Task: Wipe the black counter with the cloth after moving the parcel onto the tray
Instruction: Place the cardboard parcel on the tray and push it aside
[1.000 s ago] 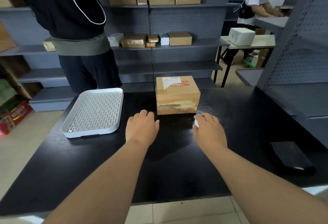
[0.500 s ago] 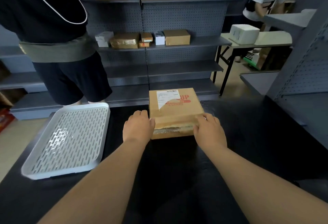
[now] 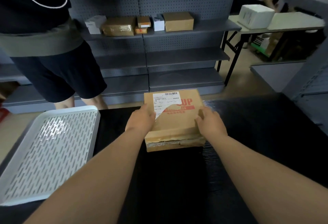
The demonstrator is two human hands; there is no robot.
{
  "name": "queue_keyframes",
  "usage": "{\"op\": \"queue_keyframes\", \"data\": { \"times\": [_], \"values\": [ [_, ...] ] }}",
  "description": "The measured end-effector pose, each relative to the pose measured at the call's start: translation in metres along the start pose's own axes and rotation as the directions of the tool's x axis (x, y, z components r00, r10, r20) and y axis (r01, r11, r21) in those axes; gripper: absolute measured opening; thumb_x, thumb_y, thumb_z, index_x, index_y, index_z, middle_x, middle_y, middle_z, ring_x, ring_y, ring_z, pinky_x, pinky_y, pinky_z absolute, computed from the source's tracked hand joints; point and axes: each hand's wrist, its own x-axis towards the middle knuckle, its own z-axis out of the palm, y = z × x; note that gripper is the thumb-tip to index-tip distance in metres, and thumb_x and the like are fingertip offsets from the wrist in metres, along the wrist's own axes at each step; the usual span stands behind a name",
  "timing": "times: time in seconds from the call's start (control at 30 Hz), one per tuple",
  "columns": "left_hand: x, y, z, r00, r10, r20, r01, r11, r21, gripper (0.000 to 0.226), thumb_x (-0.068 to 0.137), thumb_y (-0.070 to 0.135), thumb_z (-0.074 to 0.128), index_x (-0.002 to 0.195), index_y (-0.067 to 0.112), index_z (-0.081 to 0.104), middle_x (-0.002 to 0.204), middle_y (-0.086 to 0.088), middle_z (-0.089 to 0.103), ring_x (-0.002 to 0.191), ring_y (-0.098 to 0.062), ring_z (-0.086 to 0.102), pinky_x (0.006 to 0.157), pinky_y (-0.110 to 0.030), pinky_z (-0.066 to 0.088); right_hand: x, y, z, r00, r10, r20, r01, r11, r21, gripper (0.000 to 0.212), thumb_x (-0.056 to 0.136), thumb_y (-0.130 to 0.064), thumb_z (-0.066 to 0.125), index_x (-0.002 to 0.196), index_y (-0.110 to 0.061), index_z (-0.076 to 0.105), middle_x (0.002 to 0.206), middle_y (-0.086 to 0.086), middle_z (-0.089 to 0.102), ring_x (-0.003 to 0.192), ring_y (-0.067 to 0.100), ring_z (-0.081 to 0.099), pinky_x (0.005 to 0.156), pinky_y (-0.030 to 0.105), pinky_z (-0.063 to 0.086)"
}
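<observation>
At the far middle of the black counter [image 3: 248, 144], the cardboard parcel [image 3: 174, 117] is held between both hands. The left hand [image 3: 140, 122] grasps the parcel's left edge, with the thumb on the top face at the peeling white label. The right hand [image 3: 211, 125] grasps the right edge, with the thumb on the top face. Whether the parcel's underside touches the counter cannot be told. The white slotted tray [image 3: 49, 152] lies on the left side of the counter, apart from the parcel. Beyond the counter, a grey shelf [image 3: 177, 58] carries several boxes [image 3: 178, 21]. A person in dark shorts [image 3: 44, 46] stands at its left.
</observation>
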Motion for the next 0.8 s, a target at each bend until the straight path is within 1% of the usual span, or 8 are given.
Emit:
{"op": "queue_keyframes", "data": {
  "times": [0.2, 0.33, 0.43, 0.5, 0.6, 0.67, 0.73, 0.8],
  "values": [
    [0.004, 0.006, 0.008, 1.0, -0.027, 0.008, 0.027, 0.999, -0.042, 0.04, 0.097, 0.03, 0.044, 0.133, 0.014, 0.044, 0.124, -0.012, 0.058, 0.107, -0.029, 0.057, 0.084, -0.032, 0.048, 0.004, 0.001, 0.005, 1.0, 0.022, 0.008, -0.023, 0.985, 0.17, 0.043, 0.098, -0.028, 0.047, 0.14, -0.024, 0.042, 0.134, 0.011, 0.046, 0.114, 0.029, 0.052, 0.081, 0.028, 0.038],
    [-0.002, 0.011, 0.005, 0.997, -0.074, -0.014, 0.073, 0.992, -0.1, 0.045, 0.098, 0.03, 0.043, 0.14, 0.014, 0.038, 0.133, -0.011, 0.054, 0.116, -0.029, 0.054, 0.077, -0.028, 0.037, -0.002, 0.0, 0.004, 0.998, 0.055, -0.015, -0.05, 0.972, 0.228, 0.044, 0.098, -0.026, 0.048, 0.141, -0.025, 0.042, 0.138, 0.008, 0.045, 0.116, 0.027, 0.052, 0.084, 0.03, 0.041],
    [-0.009, 0.013, 0.002, 0.995, -0.093, -0.038, 0.088, 0.988, -0.124, 0.047, 0.097, 0.028, 0.043, 0.141, 0.015, 0.036, 0.129, -0.011, 0.056, 0.109, -0.028, 0.056, 0.074, -0.029, 0.04, -0.01, 0.003, 0.002, 0.999, 0.054, -0.01, -0.049, 0.961, 0.271, 0.047, 0.097, -0.023, 0.05, 0.142, -0.026, 0.039, 0.141, 0.005, 0.043, 0.118, 0.026, 0.051, 0.089, 0.033, 0.044],
    [-0.012, 0.014, -0.001, 0.993, -0.098, -0.062, 0.089, 0.988, -0.129, 0.048, 0.097, 0.028, 0.042, 0.142, 0.016, 0.033, 0.121, -0.012, 0.059, 0.096, -0.027, 0.057, 0.071, -0.032, 0.044, -0.016, 0.004, 0.001, 0.999, 0.039, -0.008, -0.035, 0.947, 0.318, 0.051, 0.096, -0.021, 0.052, 0.144, -0.027, 0.035, 0.143, 0.004, 0.041, 0.121, 0.025, 0.049, 0.093, 0.036, 0.044],
    [-0.021, 0.016, -0.01, 0.989, -0.107, -0.105, 0.092, 0.986, -0.141, 0.048, 0.097, 0.027, 0.039, 0.142, 0.013, 0.03, 0.11, -0.015, 0.061, 0.079, -0.025, 0.055, 0.06, -0.031, 0.041, -0.025, 0.005, -0.003, 0.999, 0.05, -0.003, -0.043, 0.887, 0.46, 0.067, 0.094, -0.015, 0.055, 0.15, -0.028, 0.021, 0.146, 0.001, 0.039, 0.129, 0.026, 0.044, 0.102, 0.042, 0.041],
    [-0.03, 0.016, -0.018, 0.985, -0.123, -0.124, 0.105, 0.985, -0.14, 0.052, 0.097, 0.027, 0.038, 0.144, 0.011, 0.024, 0.117, -0.019, 0.057, 0.084, -0.029, 0.057, 0.061, -0.032, 0.041, -0.033, 0.004, -0.006, 0.998, 0.064, 0.019, -0.064, 0.854, 0.516, 0.075, 0.093, -0.014, 0.057, 0.152, -0.025, 0.012, 0.151, 0.001, 0.034, 0.133, 0.027, 0.039, 0.107, 0.047, 0.038],
    [-0.041, 0.017, -0.026, 0.977, -0.167, -0.132, 0.149, 0.979, -0.136, 0.062, 0.097, 0.032, 0.038, 0.15, 0.014, 0.012, 0.133, -0.022, 0.046, 0.099, -0.034, 0.057, 0.069, -0.036, 0.043, -0.039, 0.002, -0.009, 0.998, 0.042, 0.038, -0.056, 0.863, 0.501, 0.07, 0.092, -0.015, 0.057, 0.15, -0.02, 0.018, 0.149, 0.003, 0.033, 0.131, 0.028, 0.04, 0.105, 0.048, 0.04],
    [-0.052, 0.017, -0.032, 0.968, -0.209, -0.143, 0.186, 0.97, -0.155, 0.07, 0.097, 0.038, 0.039, 0.152, 0.019, 0.001, 0.142, -0.022, 0.037, 0.098, -0.032, 0.056, 0.072, -0.035, 0.045, -0.048, 0.0, -0.015, 0.999, -0.006, 0.034, -0.011, 0.872, 0.489, 0.051, 0.093, -0.014, 0.056, 0.14, -0.017, 0.037, 0.142, 0.004, 0.037, 0.123, 0.025, 0.045, 0.101, 0.045, 0.044]
  ]
}}
